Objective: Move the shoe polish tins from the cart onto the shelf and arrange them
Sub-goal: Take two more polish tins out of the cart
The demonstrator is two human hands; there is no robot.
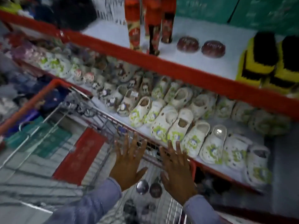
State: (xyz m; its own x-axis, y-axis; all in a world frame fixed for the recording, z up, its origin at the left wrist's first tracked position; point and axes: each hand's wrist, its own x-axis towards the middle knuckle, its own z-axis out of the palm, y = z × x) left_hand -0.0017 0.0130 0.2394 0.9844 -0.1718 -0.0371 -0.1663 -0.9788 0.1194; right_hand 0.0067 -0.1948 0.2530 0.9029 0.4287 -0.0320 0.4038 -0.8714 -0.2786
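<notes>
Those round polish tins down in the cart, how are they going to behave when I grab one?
The tins in the cart look flat, round and shiny, so probably stiff but a bit slippery. Set on edge, one could roll. Laid flat, like the two tins on the shelf, they should sit steady. Both hands are open.

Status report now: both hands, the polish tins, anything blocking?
Left hand and right hand open, empty, over cart. Two tins on top shelf; more tins in cart. Nothing blocking.

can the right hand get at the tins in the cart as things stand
Probably yes. The right hand hovers open just above the tins lying in the cart, and nothing covers them.
</notes>
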